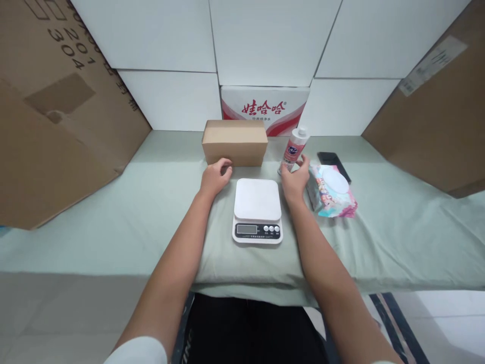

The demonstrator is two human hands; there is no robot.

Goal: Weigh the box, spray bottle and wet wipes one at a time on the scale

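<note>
Bottle: a pink-and-white bottle [294,149] with a white cap, tilted, its top leaning toward 1 o'clock, near the back of the table just past the scale's 1 o'clock corner.
Right hand: the right hand [295,181] is wrapped around the bottle's lower end, fingers closed on it.
Left hand: the left hand [215,177] rests loosely curled on the cloth at the front face of the box, fingertips touching or all but touching the cardboard; nothing is in its grasp.
Box: a shut brown box [235,142] at 11 o'clock from the scale.
Scale: a white scale [257,210] sits between the two forearms, platform bare, display and buttons facing the person.
Wipes: a pack of wipes [332,191] lies at 3 o'clock from the right hand, just beside it.
Phone: a dark phone [333,163] lies behind the wipes, at 12 o'clock.
Table: a pale green cloth covers the table [113,217].
Backdrop: a red-and-white carton [265,107] stands behind the box.
</note>
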